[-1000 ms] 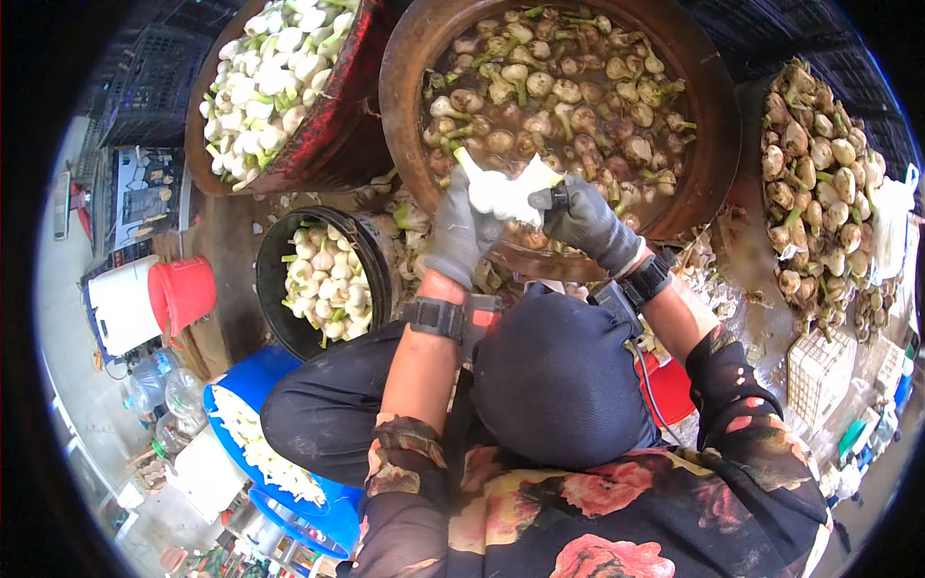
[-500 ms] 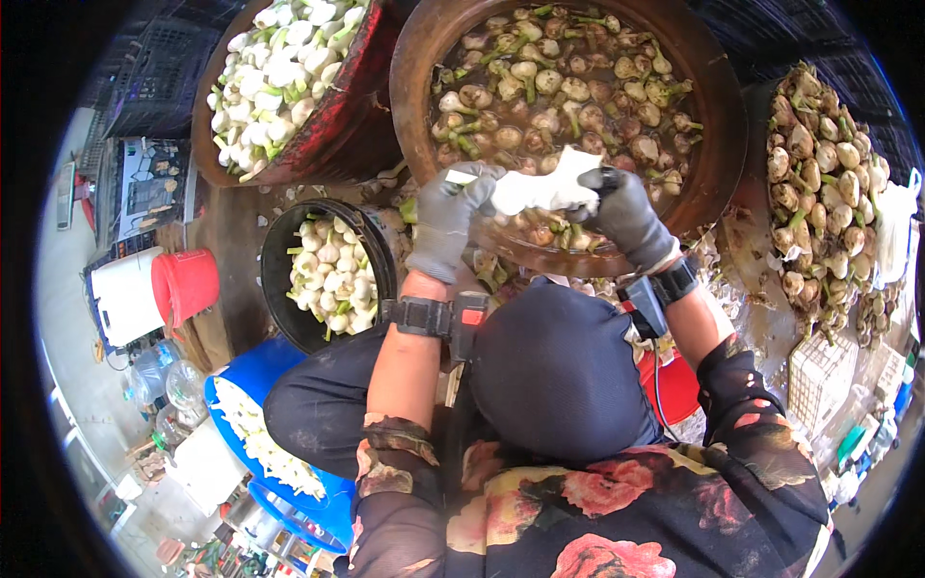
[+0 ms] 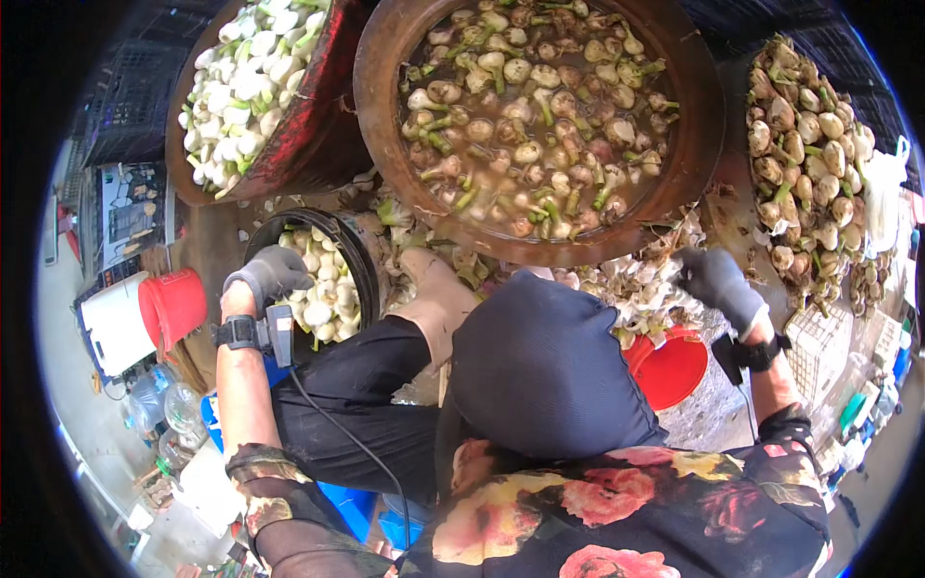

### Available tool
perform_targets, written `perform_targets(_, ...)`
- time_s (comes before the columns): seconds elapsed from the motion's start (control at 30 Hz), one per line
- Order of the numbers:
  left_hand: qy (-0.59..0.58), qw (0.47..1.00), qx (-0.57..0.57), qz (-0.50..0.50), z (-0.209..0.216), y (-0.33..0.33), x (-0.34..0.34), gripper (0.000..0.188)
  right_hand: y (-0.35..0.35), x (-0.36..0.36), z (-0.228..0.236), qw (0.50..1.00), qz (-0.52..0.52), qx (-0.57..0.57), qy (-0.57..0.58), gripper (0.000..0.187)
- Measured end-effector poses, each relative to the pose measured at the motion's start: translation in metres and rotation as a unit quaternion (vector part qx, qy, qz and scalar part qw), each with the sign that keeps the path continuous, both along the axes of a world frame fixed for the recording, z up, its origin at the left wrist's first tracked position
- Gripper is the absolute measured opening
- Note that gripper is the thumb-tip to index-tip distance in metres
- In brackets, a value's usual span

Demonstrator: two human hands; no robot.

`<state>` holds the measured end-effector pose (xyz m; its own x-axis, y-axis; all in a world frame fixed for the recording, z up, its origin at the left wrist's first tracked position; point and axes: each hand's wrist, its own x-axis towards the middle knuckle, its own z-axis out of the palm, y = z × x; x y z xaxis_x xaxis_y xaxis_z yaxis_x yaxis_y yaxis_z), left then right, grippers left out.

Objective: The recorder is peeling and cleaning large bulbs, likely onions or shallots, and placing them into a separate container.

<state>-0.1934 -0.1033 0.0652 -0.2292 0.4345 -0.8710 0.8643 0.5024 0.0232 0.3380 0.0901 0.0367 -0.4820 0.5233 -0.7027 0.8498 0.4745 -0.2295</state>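
My left hand, in a grey glove, is over the left rim of a black bucket of white garlic bulbs. Its fingers are curled, and what they hold, if anything, is hidden. On the right, my gloved right hand hovers beside a heap of garlic skins and leaves, its fingers loosely apart with nothing visible in them. Ahead stands a wide rusty-brown basin, where unpeeled garlic bulbs with green stems lie in murky water.
A large red tub of white garlic is at the far left. Unpeeled garlic is piled at the right, above a white crate. A red bucket sits below the skins. Another red bucket stands left.
My hands have parted from the white thing they held over the basin. The left has moved to the black bucket, the right down to the skins. My view has shifted slightly.
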Motion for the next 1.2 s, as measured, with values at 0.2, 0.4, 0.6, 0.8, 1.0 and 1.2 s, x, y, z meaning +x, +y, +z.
perform_targets(0.2,-0.207,0.857,0.284,0.377,-0.008,0.024,0.035,0.025,0.039,-0.160,-0.069,0.953,0.045,-0.010,0.298,0.016)
perform_targets(0.4,-0.290,0.835,0.363,0.294,-0.013,0.062,0.105,0.024,0.038,-0.288,-0.166,0.972,0.149,0.135,0.119,0.024)
perform_targets(0.6,-0.323,0.790,0.402,0.332,-0.031,0.060,0.129,0.033,0.032,-0.295,-0.216,0.994,0.069,0.075,0.036,0.025)
perform_targets(0.8,-0.277,0.775,0.457,0.337,-0.056,0.082,0.152,0.047,0.062,-0.245,-0.179,0.996,-0.041,-0.045,0.072,0.042)
perform_targets(1.0,-0.094,0.824,0.539,0.145,-0.091,0.102,0.193,0.069,0.037,-0.223,-0.103,0.907,-0.178,-0.204,0.323,0.022)
perform_targets(1.2,-0.181,0.807,0.530,0.187,-0.081,0.099,0.194,0.066,0.017,-0.203,-0.057,0.837,-0.223,-0.270,0.421,0.018)
